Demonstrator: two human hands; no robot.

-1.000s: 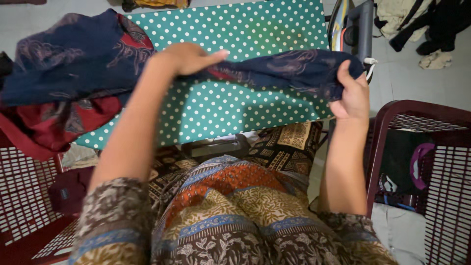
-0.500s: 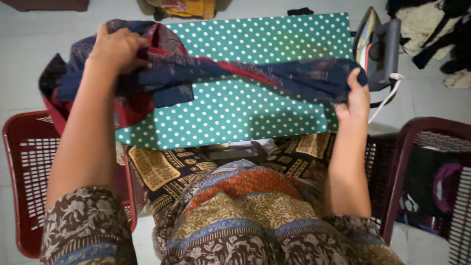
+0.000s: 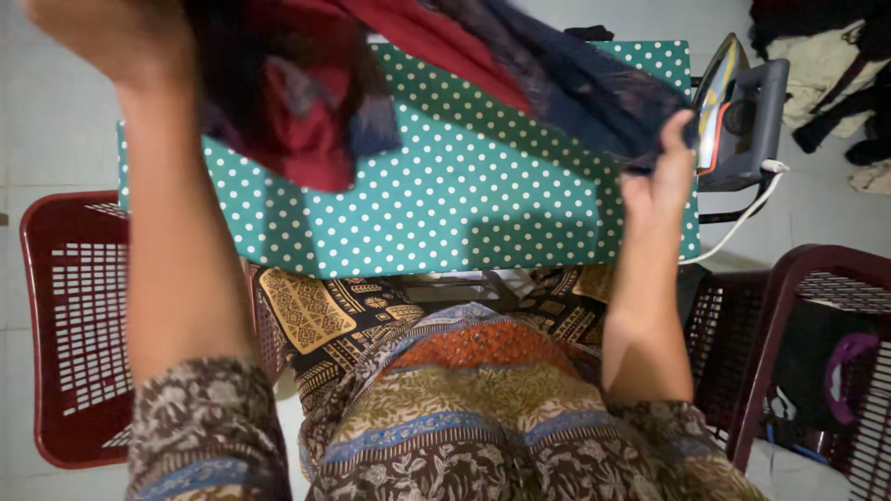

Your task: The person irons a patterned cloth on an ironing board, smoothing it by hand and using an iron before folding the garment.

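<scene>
A pale tiled floor [image 3: 56,121] lies under a low counter covered in teal cloth with white polka dots [image 3: 445,204]. A dark red slatted plastic basket [image 3: 65,325] stands at the left, and another dark red plastic basket [image 3: 807,343] at the right. A grey clothes iron [image 3: 742,116] sits upright at the counter's right end, its white cord [image 3: 742,223] trailing down. Heaped dark and cream clothes [image 3: 826,65] lie on the floor at top right.

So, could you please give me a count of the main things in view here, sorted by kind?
Laundry baskets, dark red plastic: 2 (one at the left, one at the right)
Ironing board with teal dotted cover: 1
Iron, standing on end: 1
Dark blue and red cloth held up by left hand and right hand: 1
Total: 5
</scene>
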